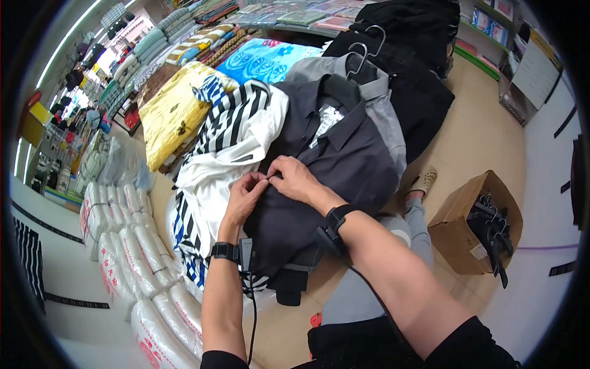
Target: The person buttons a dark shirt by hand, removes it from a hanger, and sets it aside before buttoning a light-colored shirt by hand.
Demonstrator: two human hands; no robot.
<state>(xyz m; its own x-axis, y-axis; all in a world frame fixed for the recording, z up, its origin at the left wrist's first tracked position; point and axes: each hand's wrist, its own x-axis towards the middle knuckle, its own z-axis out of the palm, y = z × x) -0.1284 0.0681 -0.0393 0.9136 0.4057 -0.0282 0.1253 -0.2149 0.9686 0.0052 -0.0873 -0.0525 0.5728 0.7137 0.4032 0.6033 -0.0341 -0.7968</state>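
Note:
A dark grey collared shirt (pixel 350 166) on a hanger lies spread in front of me, its collar pointing away. My left hand (pixel 246 192) pinches the front edge of this shirt near the middle of its placket. Right beside it, my right hand (pixel 294 178) is closed on the same spot, the fingertips of both hands almost meeting. Whether a button sits between the fingers is too small to tell. Under the dark shirt a light grey shirt (pixel 393 117) shows, with metal hanger hooks (pixel 367 52) above it. White and black-striped clothing (pixel 212 160) lies to the left.
Folded yellow fabric (pixel 178 111) and blue patterned fabric (pixel 261 59) lie beyond the shirts. Black garments (pixel 399 55) are piled at the back right. A cardboard box (pixel 455 230) of hangers stands on the floor at right. Plastic-wrapped bundles (pixel 138 258) line the left.

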